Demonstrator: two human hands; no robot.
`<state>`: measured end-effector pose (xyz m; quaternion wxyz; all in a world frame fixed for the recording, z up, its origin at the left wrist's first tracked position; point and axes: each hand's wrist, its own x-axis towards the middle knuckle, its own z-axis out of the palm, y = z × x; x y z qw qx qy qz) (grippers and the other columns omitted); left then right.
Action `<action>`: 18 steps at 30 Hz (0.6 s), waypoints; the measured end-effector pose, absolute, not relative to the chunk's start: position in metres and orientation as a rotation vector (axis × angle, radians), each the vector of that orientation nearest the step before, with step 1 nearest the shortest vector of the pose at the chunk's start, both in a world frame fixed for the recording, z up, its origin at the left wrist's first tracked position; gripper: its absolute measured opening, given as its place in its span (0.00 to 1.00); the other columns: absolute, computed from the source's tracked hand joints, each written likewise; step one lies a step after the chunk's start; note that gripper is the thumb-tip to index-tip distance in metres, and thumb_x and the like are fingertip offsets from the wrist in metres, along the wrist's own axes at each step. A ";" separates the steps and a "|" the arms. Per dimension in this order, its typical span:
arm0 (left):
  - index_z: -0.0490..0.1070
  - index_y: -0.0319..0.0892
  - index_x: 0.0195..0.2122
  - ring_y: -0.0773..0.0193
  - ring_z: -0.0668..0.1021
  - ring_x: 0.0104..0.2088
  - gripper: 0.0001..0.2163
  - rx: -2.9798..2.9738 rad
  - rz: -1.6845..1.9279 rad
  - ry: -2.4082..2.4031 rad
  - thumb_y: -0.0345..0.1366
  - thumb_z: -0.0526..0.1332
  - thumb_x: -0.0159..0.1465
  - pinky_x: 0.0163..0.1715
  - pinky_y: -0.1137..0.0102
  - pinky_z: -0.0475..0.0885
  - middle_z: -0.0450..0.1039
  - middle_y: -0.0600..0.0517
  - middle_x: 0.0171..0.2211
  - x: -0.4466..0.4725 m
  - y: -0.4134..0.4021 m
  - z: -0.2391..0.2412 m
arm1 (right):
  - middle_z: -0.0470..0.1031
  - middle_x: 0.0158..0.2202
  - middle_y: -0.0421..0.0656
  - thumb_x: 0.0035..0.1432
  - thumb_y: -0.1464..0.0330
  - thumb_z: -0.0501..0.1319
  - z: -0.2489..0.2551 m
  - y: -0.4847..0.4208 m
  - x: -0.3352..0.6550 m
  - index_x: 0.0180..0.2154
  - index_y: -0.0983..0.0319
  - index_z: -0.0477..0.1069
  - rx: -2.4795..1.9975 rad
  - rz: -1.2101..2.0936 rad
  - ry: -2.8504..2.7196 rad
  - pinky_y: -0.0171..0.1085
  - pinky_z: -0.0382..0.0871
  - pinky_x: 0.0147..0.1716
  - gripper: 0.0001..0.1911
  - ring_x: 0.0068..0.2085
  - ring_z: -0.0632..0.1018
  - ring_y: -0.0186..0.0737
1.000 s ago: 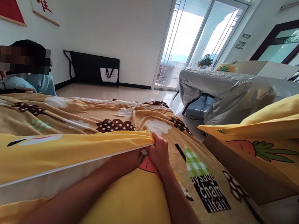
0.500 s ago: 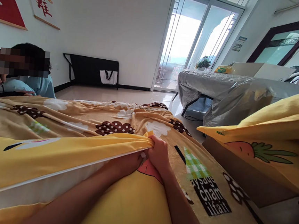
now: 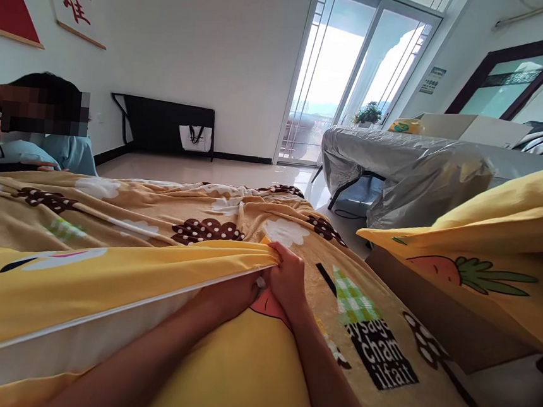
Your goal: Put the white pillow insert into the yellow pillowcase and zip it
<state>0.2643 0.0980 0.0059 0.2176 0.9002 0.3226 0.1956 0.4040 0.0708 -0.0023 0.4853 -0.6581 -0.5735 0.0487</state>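
A yellow fabric cover [image 3: 116, 285], which looks like a pillowcase with a white edge and a printed pattern, stretches across my lap. At its far corner my right hand [image 3: 289, 278] is closed, pinching the bunched fabric. My left hand [image 3: 250, 285] lies just left of it, under the white edge, with the forearm running along the opening. Its fingers look closed, and a small white bit shows at them; most of what they grip is hidden. Below the hands is a yellow surface with a red print [image 3: 267, 304].
A brown patterned blanket [image 3: 213, 214] covers the bed. On the right are a yellow pillow with a carrot print [image 3: 465, 271] and a cardboard box [image 3: 415, 298]. A plastic-covered table [image 3: 399, 157] stands beyond. Another person [image 3: 45, 120] sits at the far left.
The view has shifted slightly. My hands keep the same hold on the fabric. The other person's head and hand have moved a little.
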 end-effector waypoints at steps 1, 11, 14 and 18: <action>0.63 0.51 0.57 0.57 0.68 0.57 0.20 2.495 0.548 0.904 0.37 0.51 0.64 0.61 0.58 0.61 0.67 0.53 0.56 0.264 0.098 0.005 | 0.76 0.29 0.40 0.40 0.74 0.50 -0.002 0.070 0.404 0.35 0.60 0.74 -1.633 0.118 -1.388 0.32 0.60 0.32 0.20 0.31 0.73 0.38; 0.65 0.52 0.57 0.60 0.69 0.57 0.18 2.465 0.609 0.788 0.41 0.49 0.66 0.61 0.63 0.60 0.67 0.55 0.57 0.255 0.087 0.009 | 0.78 0.33 0.42 0.40 0.75 0.51 0.002 0.067 0.402 0.39 0.58 0.74 -1.769 0.058 -1.362 0.34 0.61 0.34 0.23 0.35 0.75 0.41; 0.64 0.55 0.57 0.63 0.71 0.55 0.18 2.379 0.597 0.724 0.40 0.50 0.66 0.59 0.68 0.63 0.67 0.58 0.56 0.252 0.089 0.010 | 0.78 0.32 0.42 0.40 0.74 0.51 0.005 0.066 0.402 0.40 0.57 0.74 -1.830 0.022 -1.368 0.34 0.60 0.34 0.24 0.34 0.74 0.42; 0.63 0.55 0.58 0.62 0.69 0.57 0.18 2.419 0.561 0.756 0.39 0.50 0.66 0.61 0.66 0.60 0.67 0.58 0.56 0.251 0.092 0.006 | 0.78 0.31 0.42 0.39 0.74 0.51 0.004 0.067 0.402 0.39 0.58 0.75 -1.810 0.020 -1.377 0.35 0.61 0.34 0.24 0.33 0.74 0.42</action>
